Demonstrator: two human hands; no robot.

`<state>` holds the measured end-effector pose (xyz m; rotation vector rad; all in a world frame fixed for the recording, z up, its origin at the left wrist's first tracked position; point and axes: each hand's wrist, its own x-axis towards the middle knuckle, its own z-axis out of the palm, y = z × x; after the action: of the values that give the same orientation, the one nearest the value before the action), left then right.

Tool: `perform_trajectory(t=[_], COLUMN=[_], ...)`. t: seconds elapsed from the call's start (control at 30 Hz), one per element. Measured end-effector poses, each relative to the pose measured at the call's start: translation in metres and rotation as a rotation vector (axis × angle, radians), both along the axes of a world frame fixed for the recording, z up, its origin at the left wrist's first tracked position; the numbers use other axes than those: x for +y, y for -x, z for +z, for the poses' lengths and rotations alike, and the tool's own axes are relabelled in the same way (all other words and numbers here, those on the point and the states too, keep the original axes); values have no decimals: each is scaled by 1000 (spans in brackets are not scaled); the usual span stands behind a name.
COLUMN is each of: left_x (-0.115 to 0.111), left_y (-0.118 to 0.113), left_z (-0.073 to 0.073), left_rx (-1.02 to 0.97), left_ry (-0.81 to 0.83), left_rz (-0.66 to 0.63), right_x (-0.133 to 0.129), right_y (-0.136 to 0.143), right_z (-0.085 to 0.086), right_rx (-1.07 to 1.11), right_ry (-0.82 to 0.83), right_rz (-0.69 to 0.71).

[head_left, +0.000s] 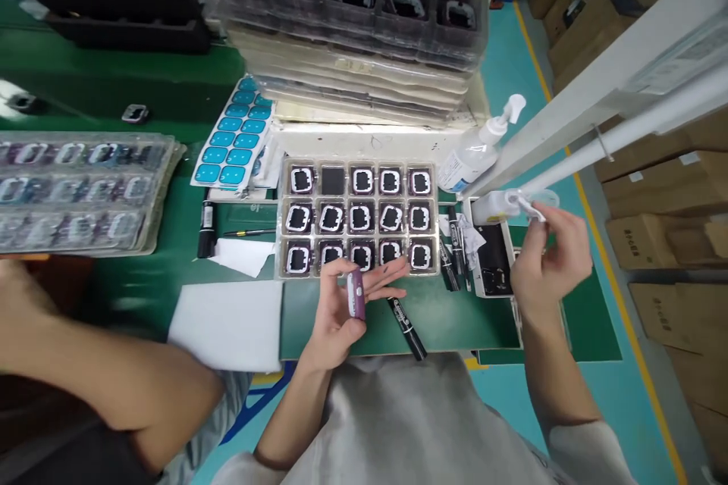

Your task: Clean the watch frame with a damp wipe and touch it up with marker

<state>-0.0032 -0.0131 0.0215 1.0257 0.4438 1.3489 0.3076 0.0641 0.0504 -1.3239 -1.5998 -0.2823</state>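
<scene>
While left hand (341, 311) grips purple part (356, 294) upright at mat's (455, 318) near edge | right hand (549, 258) pinches dispenser nozzle (531, 206), well apart rightward

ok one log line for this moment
left hand: holds purple part | right hand: pinches small white piece | tray of framed parts: on bench ahead

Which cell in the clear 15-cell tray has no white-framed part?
The second cell from the left in the far row of the clear plastic tray: it shows only a plain dark square, while the other fourteen hold white-framed parts.

Left hand (341, 307) cupped palm-up, right hand (549, 261) raised, pinching.
</scene>
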Motion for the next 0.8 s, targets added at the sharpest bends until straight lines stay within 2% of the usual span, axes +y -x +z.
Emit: perform_trajectory(t=[0.1, 0.2, 0.33, 0.47, 0.57, 0.63, 0.7, 0.8], left_x=[0, -5, -10, -7, -1, 2, 3, 3], left_y=[-1, -2, -1, -1, -5, -8, -12, -16], left_z=[0, -4, -13, -15, -14, -13, -12, -9], left_rx=[0, 14, 96, 170, 193, 192, 194, 236], left_ry=[-11, 21, 43, 50, 51, 57, 88, 124], left_rz=[-37, -45, -56, -13, 101, 183, 230, 281], right_x=[-28, -49, -55, -54, -56, -57, -59, -64], right_y=[45, 84, 109, 107, 103, 103, 103, 105], right_z=[4, 4, 1, -4, -8, -10, -11, -8], right_rx=[108, 50, -66, 21, 235, 343, 360, 241], right_ry=[55, 30, 39, 119, 231, 274, 258, 172], right_rz=[130, 331, 526, 476, 373, 352, 368, 373])
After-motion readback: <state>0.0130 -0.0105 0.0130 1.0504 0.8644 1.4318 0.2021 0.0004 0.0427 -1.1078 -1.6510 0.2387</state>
